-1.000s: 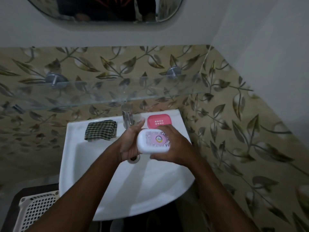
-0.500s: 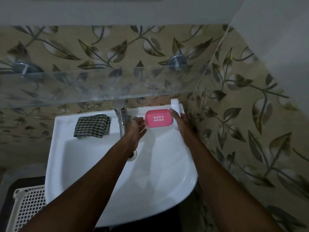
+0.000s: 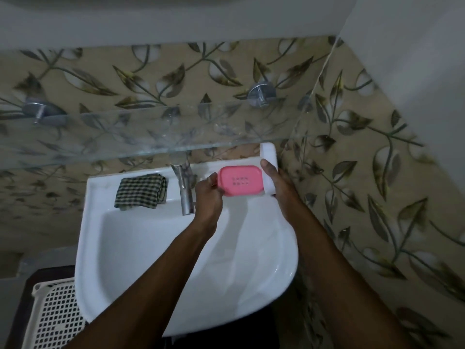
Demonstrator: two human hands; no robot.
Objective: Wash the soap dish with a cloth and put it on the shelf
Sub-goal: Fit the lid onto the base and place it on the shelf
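The pink rounded plastic soap dish [image 3: 239, 181] sat on the white ceramic sink's [image 3: 105, 248] back rim near its right corner. The left hand [image 3: 208, 195] pinched its left end; the right hand [image 3: 275, 181] pressed a white object [image 3: 268, 153] beside it. A checked folded cloth [image 3: 141, 191] lay on the back-left rim.

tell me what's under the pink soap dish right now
The pink soap dish sits on the white sink ledge, left hand gripping its left end. A white piece lies at its right; the surface beneath is hidden.
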